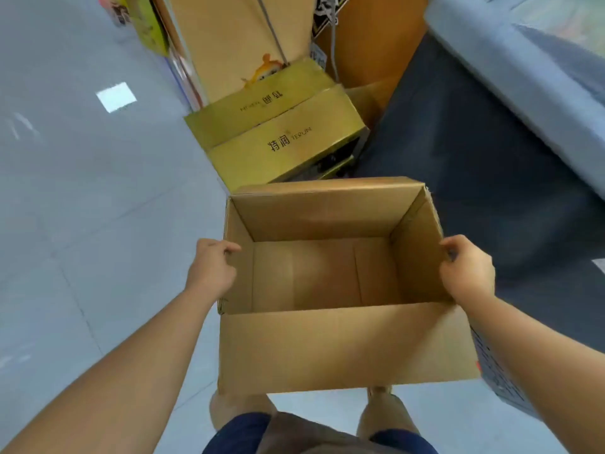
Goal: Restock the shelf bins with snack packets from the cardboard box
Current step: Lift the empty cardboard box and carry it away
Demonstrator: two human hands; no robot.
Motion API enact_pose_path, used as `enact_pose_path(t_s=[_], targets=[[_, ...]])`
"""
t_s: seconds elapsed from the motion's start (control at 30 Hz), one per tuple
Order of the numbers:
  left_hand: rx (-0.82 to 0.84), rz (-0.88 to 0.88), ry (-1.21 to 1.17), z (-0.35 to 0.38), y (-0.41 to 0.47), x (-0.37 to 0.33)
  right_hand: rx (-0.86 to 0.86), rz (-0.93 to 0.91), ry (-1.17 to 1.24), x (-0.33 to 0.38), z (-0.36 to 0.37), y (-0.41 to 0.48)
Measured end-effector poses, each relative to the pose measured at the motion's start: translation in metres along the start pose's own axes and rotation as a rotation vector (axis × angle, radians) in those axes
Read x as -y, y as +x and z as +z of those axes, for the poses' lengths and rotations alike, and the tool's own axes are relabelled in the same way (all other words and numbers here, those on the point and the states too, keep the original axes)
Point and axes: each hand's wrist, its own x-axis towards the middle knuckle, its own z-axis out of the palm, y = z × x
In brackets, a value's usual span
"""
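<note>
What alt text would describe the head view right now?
The person's left hand and right hand grip opposite side walls of an open, empty brown cardboard box above a pale grey tiled floor. A closed yellow cardboard carton with printed lettering stands just beyond it.

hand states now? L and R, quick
Left hand: closed, gripping the left wall of the cardboard box.
Right hand: closed, gripping the right wall of the same box.
</note>
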Motion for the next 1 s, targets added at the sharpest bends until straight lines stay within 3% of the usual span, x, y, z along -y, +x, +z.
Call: enact_pose_path(t_s=[0.23, 0.43, 0.8, 1.0], targets=[[-0.173, -0.254, -0.119, 0.097, -0.049, -0.007, 0.124, -0.290, -0.141, -0.035, 0.018, 0.074], [-0.152, -0.415, -0.158, 0.174, -0.064, 0.006, 0.196, -0.292, -0.197, -0.071, 0.062, 0.106], [-0.262, -0.462, -0.242, 0.301, 0.050, 0.071, 0.096, -0.435, -0.194, -0.085, 0.233, 0.197], [-0.327, -0.392, -0.344, 0.338, 0.106, 0.088, 0.187, -0.470, -0.159, -0.085, 0.290, 0.242]])
